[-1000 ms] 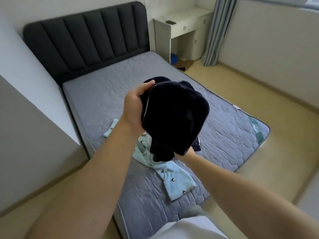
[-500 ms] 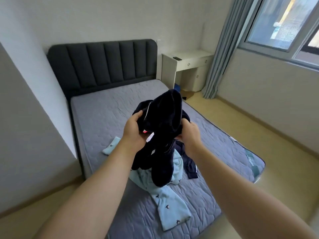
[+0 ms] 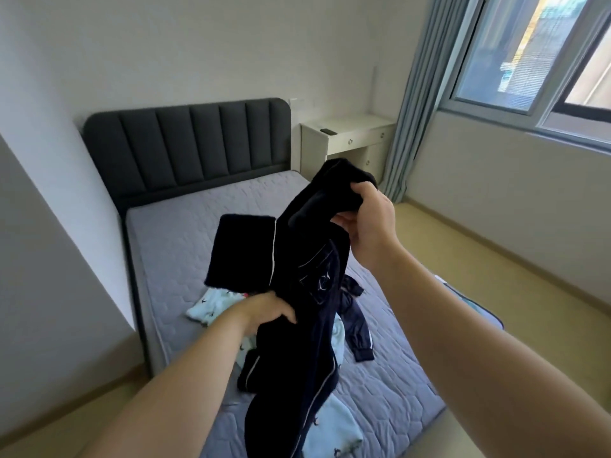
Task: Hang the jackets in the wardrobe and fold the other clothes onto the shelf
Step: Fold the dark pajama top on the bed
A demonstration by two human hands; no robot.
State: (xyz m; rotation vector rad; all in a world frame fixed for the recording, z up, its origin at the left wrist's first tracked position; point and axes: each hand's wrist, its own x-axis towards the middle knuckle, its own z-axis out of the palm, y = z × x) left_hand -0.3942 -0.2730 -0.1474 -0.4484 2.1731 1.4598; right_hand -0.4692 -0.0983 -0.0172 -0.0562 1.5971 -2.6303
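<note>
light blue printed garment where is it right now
Head view, low centre: the light blue garment lies on the grey mattress near the bed's foot, partly hidden behind the raised dark navy top.

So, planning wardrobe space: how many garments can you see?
3: a navy top held up in the air, a pale blue printed one on the mattress, a dark one beside it. More may hide underneath.

The left hand [image 3: 264,310] and right hand [image 3: 372,226] are bare, as are both forearms [image 3: 469,332].
</note>
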